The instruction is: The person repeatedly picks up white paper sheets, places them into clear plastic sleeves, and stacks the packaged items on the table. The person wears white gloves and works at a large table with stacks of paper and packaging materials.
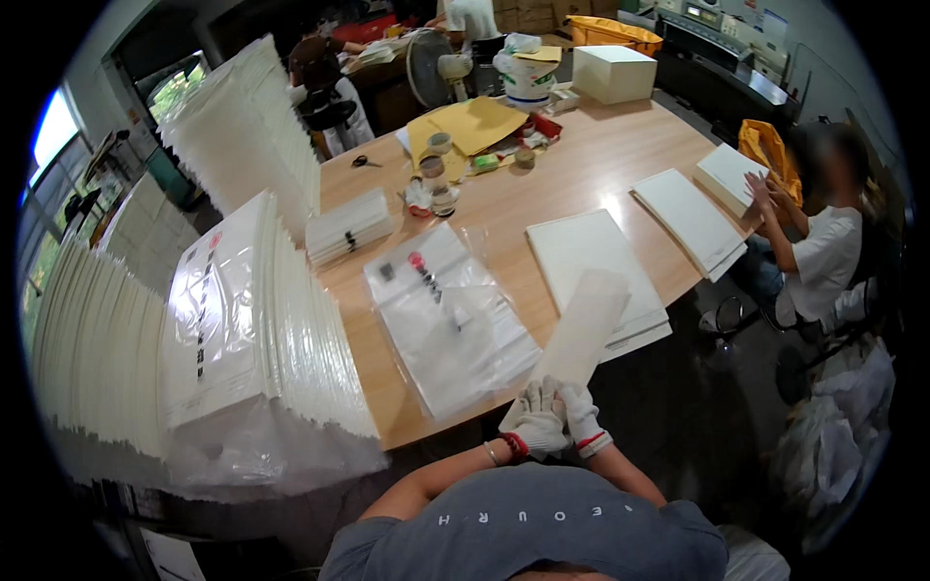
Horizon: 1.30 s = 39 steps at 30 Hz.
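Note:
My left hand (540,424), in a white knitted glove with a red cuff, closes over the near end of a long pale strip (584,324) that looks like a folded sheet. Beside it, almost touching, my right hand (582,416) in a matching glove grips the strip's near right edge; its fingertips are partly hidden. The strip slants away over the table edge, its far end overlapping a stack of white sheets (593,254). To the left lie printed clear plastic bags (441,320) in a flat pile.
Tall bundles of plastic bags (218,320) crowd the table's left side. Scissors (364,162), a jar (436,184) and yellow envelopes (475,126) lie farther back. More white stacks (690,221) sit on the right, near a seated person (823,247). A fan (429,70) stands behind.

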Motion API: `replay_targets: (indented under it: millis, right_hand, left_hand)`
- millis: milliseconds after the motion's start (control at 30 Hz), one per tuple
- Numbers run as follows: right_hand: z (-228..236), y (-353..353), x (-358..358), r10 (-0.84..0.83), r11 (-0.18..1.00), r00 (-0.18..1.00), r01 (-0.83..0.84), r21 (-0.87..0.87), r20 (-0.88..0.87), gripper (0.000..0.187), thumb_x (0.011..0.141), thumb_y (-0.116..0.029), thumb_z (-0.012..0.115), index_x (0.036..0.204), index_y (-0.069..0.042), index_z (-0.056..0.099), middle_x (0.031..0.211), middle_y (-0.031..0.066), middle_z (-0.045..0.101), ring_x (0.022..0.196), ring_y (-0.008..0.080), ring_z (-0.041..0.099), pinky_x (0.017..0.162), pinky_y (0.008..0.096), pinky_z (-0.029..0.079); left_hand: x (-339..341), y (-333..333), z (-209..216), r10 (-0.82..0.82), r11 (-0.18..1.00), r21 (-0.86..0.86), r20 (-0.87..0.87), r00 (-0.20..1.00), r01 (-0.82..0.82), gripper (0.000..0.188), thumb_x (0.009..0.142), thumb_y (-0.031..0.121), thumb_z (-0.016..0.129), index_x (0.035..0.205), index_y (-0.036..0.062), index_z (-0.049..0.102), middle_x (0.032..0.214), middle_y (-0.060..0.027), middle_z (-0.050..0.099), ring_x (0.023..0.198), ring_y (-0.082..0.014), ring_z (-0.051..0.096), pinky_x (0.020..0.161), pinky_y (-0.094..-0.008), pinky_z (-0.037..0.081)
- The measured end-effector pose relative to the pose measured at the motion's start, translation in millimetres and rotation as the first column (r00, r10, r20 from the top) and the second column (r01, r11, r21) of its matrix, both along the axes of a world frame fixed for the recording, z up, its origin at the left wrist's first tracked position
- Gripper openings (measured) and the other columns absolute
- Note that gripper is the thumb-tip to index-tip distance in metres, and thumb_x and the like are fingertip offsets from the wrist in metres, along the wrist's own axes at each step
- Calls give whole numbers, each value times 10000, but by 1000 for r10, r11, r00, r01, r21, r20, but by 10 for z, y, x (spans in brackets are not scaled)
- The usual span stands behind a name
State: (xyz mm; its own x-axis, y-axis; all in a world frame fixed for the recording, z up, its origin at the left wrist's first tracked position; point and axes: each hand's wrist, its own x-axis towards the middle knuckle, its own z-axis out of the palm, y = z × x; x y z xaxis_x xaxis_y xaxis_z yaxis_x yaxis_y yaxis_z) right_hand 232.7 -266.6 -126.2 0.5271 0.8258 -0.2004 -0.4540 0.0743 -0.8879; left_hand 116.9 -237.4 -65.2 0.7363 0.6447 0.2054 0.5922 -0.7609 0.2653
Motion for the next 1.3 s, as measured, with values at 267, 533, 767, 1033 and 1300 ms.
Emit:
replay_targets:
  millis: [267, 533, 767, 1033, 1300]
  right_hand:
    - [550, -79, 117, 32, 998, 887, -7, -55, 460, 293, 786, -75, 620, 1054, 22, 555, 948, 81, 617, 814, 145, 582, 701, 266, 473]
    - [1258, 1, 20, 355, 910, 15, -234, -342, 935, 228, 739, -181, 587, 958, -119, 601, 933, 120, 615, 767, 307, 606, 636, 372, 490]
    - [2, 1038, 281, 693, 721, -54, 80, -688, 719, 356, 801, -275, 567, 1078, -61, 503, 948, 154, 546, 824, 325, 566, 644, 403, 483]
    - [128, 1994, 40, 744, 668, -32, 6, -744, 667, 428, 842, -239, 460, 1232, -89, 370, 1000, 213, 576, 910, 364, 573, 715, 445, 470]
    - [514, 1338, -93, 640, 734, -151, -169, -658, 753, 446, 866, -185, 399, 1281, -33, 339, 1010, 227, 581, 793, 361, 605, 711, 458, 478]
  left_hand:
    - [-567, 1241, 1040, 316, 806, 357, 414, 853, -472, 622, 697, 129, 655, 1215, -74, 376, 1015, -191, 522, 947, -307, 511, 821, -390, 421]
    - [-874, 2187, 938, 348, 510, -819, 476, 807, 263, 499, 857, 346, 543, 1181, -28, 476, 879, -36, 598, 782, -94, 554, 656, -258, 444]
    - [-155, 1372, 332, 62, 893, -444, 290, 955, 77, 373, 759, 184, 567, 1105, 51, 524, 900, -167, 598, 841, -318, 574, 705, -371, 479]
    - [-1189, 1631, -552, 187, 728, 628, 203, 961, -275, 379, 726, 90, 544, 1100, 56, 493, 828, -153, 578, 752, -285, 583, 717, -359, 487]
    - [-1640, 1503, -1008, 704, 702, -577, 471, 531, -418, 285, 784, 43, 521, 1054, 16, 435, 912, -166, 504, 758, -283, 531, 686, -369, 446]
